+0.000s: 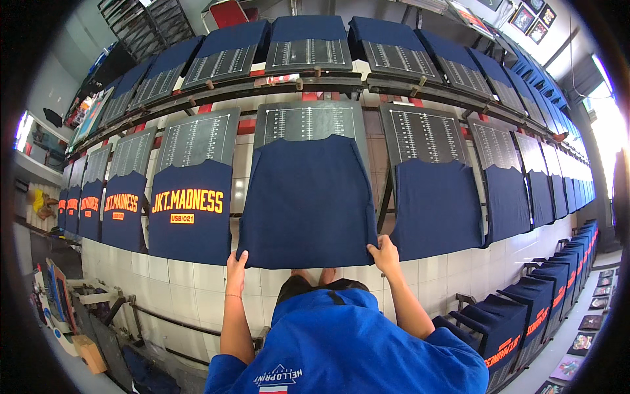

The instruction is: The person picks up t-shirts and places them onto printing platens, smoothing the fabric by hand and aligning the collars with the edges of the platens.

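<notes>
A plain navy shirt panel (307,203) lies spread over the board right in front of me, its curved upper edge partway up the board. At its lower left corner, my left hand (237,266) pinches the fabric between thumb and fingers. My right hand (384,255) grips the lower right corner in the same way. Between the two hands the bottom edge runs nearly straight. The grey printing board (310,120) with white ruler marks shows above the fabric; the rest of it is covered.
To the left, a navy panel with an orange print (189,202) covers its board. A plain navy panel (438,207) lies on the board to the right. Beyond a dark metal rail (302,84) runs another row of draped boards. Printed navy panels (518,328) hang at lower right.
</notes>
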Available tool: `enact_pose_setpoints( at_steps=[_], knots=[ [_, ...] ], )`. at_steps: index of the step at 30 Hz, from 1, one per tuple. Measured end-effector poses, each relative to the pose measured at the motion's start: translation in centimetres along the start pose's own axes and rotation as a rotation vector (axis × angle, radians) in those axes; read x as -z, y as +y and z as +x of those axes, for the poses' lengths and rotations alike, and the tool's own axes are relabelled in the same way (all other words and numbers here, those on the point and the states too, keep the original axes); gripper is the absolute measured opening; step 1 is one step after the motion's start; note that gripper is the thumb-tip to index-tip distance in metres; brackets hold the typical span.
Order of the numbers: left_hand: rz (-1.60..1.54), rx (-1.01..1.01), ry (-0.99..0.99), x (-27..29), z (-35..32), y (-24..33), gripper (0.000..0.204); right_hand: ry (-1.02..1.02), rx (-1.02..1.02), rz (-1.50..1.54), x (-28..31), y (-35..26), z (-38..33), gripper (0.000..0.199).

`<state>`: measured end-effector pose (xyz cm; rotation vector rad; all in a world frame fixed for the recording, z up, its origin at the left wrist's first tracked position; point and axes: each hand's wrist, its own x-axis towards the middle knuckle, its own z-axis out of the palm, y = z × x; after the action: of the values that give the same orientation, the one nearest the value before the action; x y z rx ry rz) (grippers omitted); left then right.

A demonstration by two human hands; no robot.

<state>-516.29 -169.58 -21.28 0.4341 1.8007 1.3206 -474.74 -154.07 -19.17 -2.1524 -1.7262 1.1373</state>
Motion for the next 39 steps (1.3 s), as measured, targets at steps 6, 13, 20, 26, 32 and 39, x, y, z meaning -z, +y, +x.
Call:
enact_pose_setpoints(
  at_steps=[6, 13, 20, 26, 32, 39],
  knots=[
    [0.298, 0.034, -0.158, 3.7, 0.9, 0.2, 0.02, -0.037, 0.093, -0.092, 1.4, 0.2, 0.8, 0.042],
    [0.839, 0.057, -0.371, 3.5, 4.6, 5.2, 0.028, -0.193, -0.015, -0.171, 0.6, -0.1, 3.1, 0.04],
    [0.97, -0.077, -0.466, 1.9, 6.5, 5.8, 0.035, -0.172, -0.036, -0.165, 1.4, -3.1, 3.3, 0.042],
    [0.689, -0.131, -0.275, -7.7, 14.4, 10.8, 0.056, 0.132, 0.117, 0.019, -1.8, -12.3, 12.2, 0.073],
    [0.73, -0.379, -0.205, -13.6, 20.3, 12.1, 0.036, 0.139, 0.232, -0.057, -1.8, -16.0, 17.8, 0.043],
    [0.723, -0.589, -0.137, -13.9, 22.6, 11.5, 0.026, 0.307, 0.409, -0.003, -2.3, -16.1, 20.2, 0.028]
  ],
)
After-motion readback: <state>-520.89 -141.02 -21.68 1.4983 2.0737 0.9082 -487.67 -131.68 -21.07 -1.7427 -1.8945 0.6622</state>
